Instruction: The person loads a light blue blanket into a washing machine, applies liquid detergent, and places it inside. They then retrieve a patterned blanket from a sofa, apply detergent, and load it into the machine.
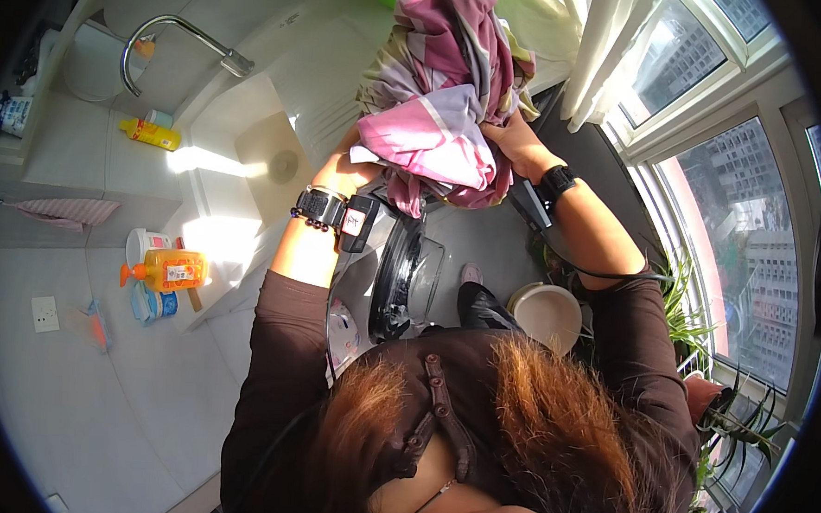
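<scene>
A large bundle of pink, mauve and olive fabric (439, 112) is held up in front of me at the top centre. My left hand (349, 166) grips its lower left side, the fingers partly hidden by the folds. On the bundle's right side, my right hand (517, 144) has hold of the cloth. Just below hangs the open round door of a front-loading washing machine (394, 280), with a dark rim and clear glass. Wrist straps with small black devices sit on both wrists.
To the left is a sink basin (266, 151) with a curved chrome faucet (179, 21), a yellow bottle (154, 134) and an orange pump bottle (176, 271). A beige bucket (548, 316) stands on the floor near my foot. Potted plants (686, 306) and windows line the right.
</scene>
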`<move>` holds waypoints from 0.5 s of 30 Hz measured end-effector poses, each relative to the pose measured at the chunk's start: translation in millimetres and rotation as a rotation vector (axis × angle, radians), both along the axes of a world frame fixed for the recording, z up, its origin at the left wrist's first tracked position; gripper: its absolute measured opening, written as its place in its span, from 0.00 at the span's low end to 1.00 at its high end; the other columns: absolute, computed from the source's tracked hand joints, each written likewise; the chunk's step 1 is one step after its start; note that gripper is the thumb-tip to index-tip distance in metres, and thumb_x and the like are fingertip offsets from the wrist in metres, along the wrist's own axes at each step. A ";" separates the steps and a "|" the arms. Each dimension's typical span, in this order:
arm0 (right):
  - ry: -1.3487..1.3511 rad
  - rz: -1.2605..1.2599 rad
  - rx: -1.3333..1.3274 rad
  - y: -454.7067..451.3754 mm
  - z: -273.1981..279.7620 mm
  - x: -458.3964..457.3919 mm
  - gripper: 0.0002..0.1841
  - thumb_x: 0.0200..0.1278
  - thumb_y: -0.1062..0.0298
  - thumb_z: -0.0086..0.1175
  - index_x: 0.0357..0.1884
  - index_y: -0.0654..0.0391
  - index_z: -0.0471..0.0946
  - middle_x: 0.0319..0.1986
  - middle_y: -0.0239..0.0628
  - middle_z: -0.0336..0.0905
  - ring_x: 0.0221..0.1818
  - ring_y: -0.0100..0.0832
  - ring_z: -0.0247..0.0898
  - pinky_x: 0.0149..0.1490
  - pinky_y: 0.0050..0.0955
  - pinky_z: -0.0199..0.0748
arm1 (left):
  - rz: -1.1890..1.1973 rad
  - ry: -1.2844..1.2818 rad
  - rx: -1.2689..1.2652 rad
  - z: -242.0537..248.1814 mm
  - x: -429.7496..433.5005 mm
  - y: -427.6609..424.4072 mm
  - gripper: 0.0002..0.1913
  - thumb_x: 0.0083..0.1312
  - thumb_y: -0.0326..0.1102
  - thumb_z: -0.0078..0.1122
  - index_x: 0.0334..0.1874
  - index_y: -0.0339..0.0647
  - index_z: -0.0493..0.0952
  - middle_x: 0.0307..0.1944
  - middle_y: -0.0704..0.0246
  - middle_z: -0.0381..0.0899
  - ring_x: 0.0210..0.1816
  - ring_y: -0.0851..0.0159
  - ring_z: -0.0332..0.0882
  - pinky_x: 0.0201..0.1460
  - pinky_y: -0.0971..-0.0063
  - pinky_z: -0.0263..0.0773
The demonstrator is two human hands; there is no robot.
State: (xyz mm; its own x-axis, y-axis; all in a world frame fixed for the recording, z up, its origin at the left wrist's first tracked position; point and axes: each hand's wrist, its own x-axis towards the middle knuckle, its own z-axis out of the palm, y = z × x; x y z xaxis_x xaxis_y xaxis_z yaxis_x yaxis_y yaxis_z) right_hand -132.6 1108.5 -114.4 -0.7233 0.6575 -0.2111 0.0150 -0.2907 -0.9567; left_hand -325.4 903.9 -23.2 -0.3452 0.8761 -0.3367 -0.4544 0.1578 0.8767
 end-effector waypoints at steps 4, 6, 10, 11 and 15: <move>0.282 -0.087 -0.129 -51.2 -21.5 92.7 0.29 0.55 0.76 0.65 0.61 0.62 0.71 0.52 0.35 0.78 0.51 0.30 0.76 0.57 0.32 0.74 | -0.197 0.332 0.114 -12.2 61.9 0.9 0.36 0.62 0.37 0.67 0.70 0.35 0.61 0.64 0.61 0.71 0.61 0.60 0.74 0.66 0.68 0.69; 0.286 -0.233 -0.246 -96.0 -42.0 164.4 0.24 0.62 0.62 0.63 0.59 0.59 0.73 0.47 0.33 0.80 0.45 0.27 0.78 0.51 0.30 0.78 | -0.275 0.343 0.234 -42.3 112.8 -7.5 0.40 0.56 0.33 0.74 0.69 0.35 0.62 0.63 0.61 0.73 0.62 0.63 0.72 0.67 0.69 0.66; 0.001 -0.370 -0.236 -168.1 -104.7 276.0 0.17 0.65 0.57 0.59 0.50 0.56 0.77 0.38 0.33 0.82 0.38 0.28 0.79 0.45 0.29 0.78 | -0.437 0.123 0.128 -129.2 193.4 -21.4 0.36 0.58 0.28 0.70 0.68 0.34 0.62 0.61 0.61 0.74 0.60 0.65 0.73 0.66 0.70 0.66; 0.006 -0.372 -0.279 -178.8 -123.1 290.5 0.12 0.63 0.62 0.59 0.45 0.57 0.79 0.36 0.33 0.82 0.38 0.29 0.79 0.45 0.29 0.76 | -0.456 0.040 0.037 -151.8 205.1 -24.6 0.37 0.58 0.29 0.71 0.68 0.34 0.62 0.60 0.61 0.75 0.59 0.64 0.73 0.65 0.70 0.67; -0.032 -0.366 -0.439 -193.0 -199.5 300.9 0.19 0.68 0.64 0.54 0.59 0.56 0.72 0.50 0.33 0.79 0.48 0.30 0.77 0.52 0.32 0.75 | -0.462 -0.016 -0.223 -233.9 221.6 -39.8 0.39 0.59 0.32 0.69 0.71 0.36 0.59 0.65 0.60 0.70 0.64 0.62 0.69 0.66 0.68 0.67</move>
